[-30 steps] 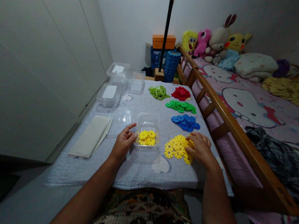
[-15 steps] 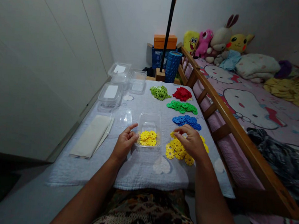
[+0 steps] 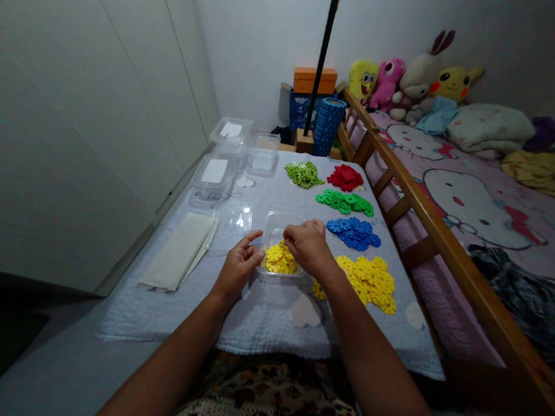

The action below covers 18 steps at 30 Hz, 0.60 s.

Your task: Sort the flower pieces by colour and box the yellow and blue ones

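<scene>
A clear plastic box (image 3: pixel 282 219) stands on the table with several yellow snowflake building discs (image 3: pixel 279 260) inside. My left hand (image 3: pixel 239 264) is at the box's left side, thumb and fingers against its edge, the index finger reaching forward. Over the right part of the box is my right hand (image 3: pixel 309 244), its fingers pinched at a yellow disc (image 3: pixel 286 242) just above the others; the hand partly hides it. To the right, under and beyond my right forearm, spreads a pile of yellow discs (image 3: pixel 371 282).
Piles of blue (image 3: pixel 353 233), green (image 3: pixel 345 202), red (image 3: pixel 345 177) and light green pieces (image 3: pixel 304 174) lie at the right. Clear boxes (image 3: pixel 214 171), a clear lid (image 3: pixel 237 221) and folded cloth-like sheets (image 3: pixel 176 251) are at the left. A wooden bed rail (image 3: pixel 405 193) borders the table.
My right hand has moved left from the yellow pile to over the box, carrying a yellow disc. My left hand has stayed at the box. The view has shifted slightly.
</scene>
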{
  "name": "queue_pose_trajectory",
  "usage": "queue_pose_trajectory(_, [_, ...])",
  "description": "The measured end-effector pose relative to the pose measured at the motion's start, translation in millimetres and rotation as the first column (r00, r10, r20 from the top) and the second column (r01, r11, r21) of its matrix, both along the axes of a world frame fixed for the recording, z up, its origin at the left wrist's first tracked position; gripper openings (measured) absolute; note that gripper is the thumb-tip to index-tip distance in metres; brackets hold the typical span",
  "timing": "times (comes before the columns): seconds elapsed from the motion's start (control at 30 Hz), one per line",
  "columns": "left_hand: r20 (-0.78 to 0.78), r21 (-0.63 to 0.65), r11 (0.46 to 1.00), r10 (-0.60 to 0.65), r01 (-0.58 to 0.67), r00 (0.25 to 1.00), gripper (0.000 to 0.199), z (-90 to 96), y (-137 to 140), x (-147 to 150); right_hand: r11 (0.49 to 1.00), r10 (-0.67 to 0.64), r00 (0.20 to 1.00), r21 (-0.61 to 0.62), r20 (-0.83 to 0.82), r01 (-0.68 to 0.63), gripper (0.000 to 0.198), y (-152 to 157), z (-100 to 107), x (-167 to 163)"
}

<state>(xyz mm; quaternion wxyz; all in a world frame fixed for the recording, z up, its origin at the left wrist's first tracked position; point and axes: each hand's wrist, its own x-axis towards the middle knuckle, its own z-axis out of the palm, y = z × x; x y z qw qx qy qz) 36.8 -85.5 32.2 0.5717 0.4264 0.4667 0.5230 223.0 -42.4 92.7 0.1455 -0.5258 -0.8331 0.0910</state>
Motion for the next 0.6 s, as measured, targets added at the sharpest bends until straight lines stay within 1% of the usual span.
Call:
queue_pose_trajectory(0.13, [0.002, -0.002, 1.0, -0.001, 0.001, 1.0, 0.07, 2.0, -0.5, 0.5, 0.999, 0.039, 0.995, -0.025, 0.095, -0.036, 0.017, 0.6, -7.2, -2.3])
queue_pose_trajectory(0.23, [0.001, -0.007, 1.0, 0.002, -0.002, 1.0, 0.069, 2.6, -0.8, 0.6, 0.999, 0.032, 0.994, -0.027, 0.1, -0.029, 0.018, 0.2, -8.9, -3.9])
queue_pose_trajectory(0.3, [0.001, -0.003, 1.0, 0.0, 0.0, 1.0, 0.069, 2.3, -0.7, 0.4, 1.0, 0.006, 0.999, -0.007, 0.049, -0.006, 0.016, 0.0, -7.5, -2.3])
queue_pose_trajectory(0.4, [-0.009, 0.007, 1.0, -0.003, 0.003, 1.0, 0.069, 1.4, -0.4, 0.0, 0.995, -0.082, 0.993, 0.041, -0.079, 0.086, 0.015, -0.4, -0.8, 9.4])
queue_pose_trajectory(0.5, [-0.027, 0.01, 1.0, -0.003, 0.003, 1.0, 0.069, 0.8, -0.3, -0.4, 0.983, -0.17, 0.967, 0.043, -0.187, 0.181, 0.013, -2.1, 6.6, 33.8])
queue_pose_trajectory(0.6, [-0.038, 0.013, 1.0, -0.008, 0.008, 0.999, 0.069, 1.0, -0.5, -0.4, 0.972, -0.227, 0.951, 0.006, -0.213, 0.233, 0.013, -8.5, 6.3, 63.4])
